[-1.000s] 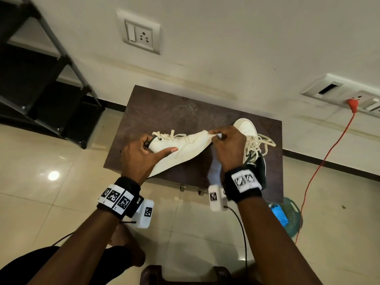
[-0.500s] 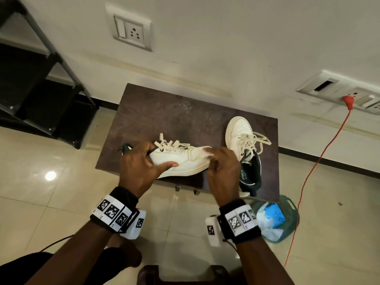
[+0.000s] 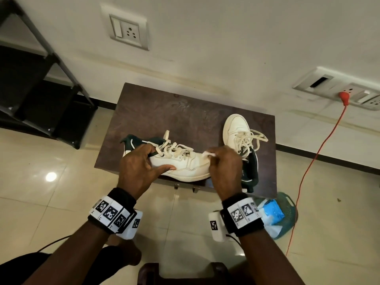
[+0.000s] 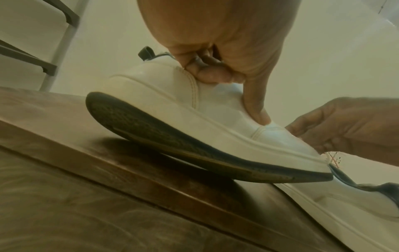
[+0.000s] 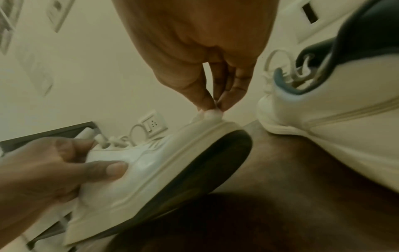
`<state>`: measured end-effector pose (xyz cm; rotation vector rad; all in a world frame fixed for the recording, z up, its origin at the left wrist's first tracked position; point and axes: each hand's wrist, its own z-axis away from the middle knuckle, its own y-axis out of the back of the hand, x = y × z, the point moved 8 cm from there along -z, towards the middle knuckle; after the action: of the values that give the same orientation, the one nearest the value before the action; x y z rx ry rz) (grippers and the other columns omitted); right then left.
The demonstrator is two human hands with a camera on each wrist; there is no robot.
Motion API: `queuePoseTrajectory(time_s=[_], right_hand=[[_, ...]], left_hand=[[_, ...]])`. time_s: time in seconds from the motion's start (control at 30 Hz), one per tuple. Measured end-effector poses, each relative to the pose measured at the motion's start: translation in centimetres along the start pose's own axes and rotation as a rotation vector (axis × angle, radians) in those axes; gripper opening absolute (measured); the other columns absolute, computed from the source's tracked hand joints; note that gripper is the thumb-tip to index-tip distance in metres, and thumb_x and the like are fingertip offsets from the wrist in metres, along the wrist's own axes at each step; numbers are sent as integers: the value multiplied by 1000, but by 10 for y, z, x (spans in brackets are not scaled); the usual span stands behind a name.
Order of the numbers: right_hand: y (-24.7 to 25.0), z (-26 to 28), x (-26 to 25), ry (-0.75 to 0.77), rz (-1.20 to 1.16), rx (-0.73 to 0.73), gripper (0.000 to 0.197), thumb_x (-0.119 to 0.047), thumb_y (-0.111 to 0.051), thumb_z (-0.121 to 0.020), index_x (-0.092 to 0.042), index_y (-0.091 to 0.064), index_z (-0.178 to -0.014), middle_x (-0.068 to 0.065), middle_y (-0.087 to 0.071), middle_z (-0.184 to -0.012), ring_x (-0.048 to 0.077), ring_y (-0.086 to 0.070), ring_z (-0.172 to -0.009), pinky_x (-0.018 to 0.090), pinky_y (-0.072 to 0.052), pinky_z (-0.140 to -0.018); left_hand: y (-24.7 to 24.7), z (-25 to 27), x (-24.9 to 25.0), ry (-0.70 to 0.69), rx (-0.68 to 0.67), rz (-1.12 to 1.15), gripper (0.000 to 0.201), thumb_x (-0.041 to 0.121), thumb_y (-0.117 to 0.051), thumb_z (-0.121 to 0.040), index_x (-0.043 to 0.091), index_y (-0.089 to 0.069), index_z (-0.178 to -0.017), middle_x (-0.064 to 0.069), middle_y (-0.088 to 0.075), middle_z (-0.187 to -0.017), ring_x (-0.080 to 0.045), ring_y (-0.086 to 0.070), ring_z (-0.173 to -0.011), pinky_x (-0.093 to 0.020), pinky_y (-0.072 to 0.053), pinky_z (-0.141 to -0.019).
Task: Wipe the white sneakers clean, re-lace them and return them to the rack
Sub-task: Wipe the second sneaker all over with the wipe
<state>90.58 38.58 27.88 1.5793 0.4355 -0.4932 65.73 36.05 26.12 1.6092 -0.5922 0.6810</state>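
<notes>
Clearly the sneaker in hand [image 3: 181,164] is a light thing with a stiff rubber sole and a softer, smooth upper: it lies at the near edge of the brown table [image 3: 185,112], toe to the right and heel to the left, tilted so that the dark tread [image 4: 172,139] lifts clear on the near side, as the left wrist view shows. The left hand [image 3: 137,169] is clamped on it around the collar, fingers hooked in at the opening and the thumb laid flat along the near side panel, which looks like the best hold, since the glossy upper would likely slip under a loose grip while the collar and the sole edge give firm purchase. The right hand [image 3: 224,167] is closed in a pinch on a small white wipe [image 3: 208,154], pressing it to the toe cap where upper meets sole; the wad is soft and could easily bunch or drop. The laces [image 3: 174,148] are threaded but loose and floppy, apt to snag fingers. Just to the right, its heel near and its toe far, the second sneaker [image 3: 238,130] stands on the table with its laces sprawled, close beside the wiping hand. Farther out, a green basket [image 3: 287,204] holding a blue packet sits on the floor at the near right, and the dark rack [image 3: 41,95] stands far left, well apart from the table.
</notes>
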Motion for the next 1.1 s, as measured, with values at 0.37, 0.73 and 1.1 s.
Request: queuePoseTrajectory(time_s=[0.37,0.73,1.1], right_hand=[[8,25,-5,101,-42,10,21,1,-64,-87,-12,-75,-100,6,-67,-97,21,-62,-90,32,-50,-81],[4,56,-19,151,-221,58,36,13,-64,-82,-13,-78,-102,2,-65,-103,18,-63,-97,26,-51,-86],[7,55,-2,99,-236,129,41,15,-66,-78,-16,-79,-101,0,-64,-105,12,-63,-98,26,-53,-84]], left_hand=[[2,-10,0,42,34,32,50,63,-79,-72,23,-49,-69,10,-49,-62,-8,-40,-55,-29,-38,-55],[-7,-31,-2,77,57,26,44,62,-78,-75,23,-57,-73,12,-56,-67,-6,-49,-61,-31,-40,-59],[-10,-32,-4,105,81,74,44,61,-80,-74,22,-62,-76,10,-63,-72,-8,-55,-64,-35,-49,-62]])
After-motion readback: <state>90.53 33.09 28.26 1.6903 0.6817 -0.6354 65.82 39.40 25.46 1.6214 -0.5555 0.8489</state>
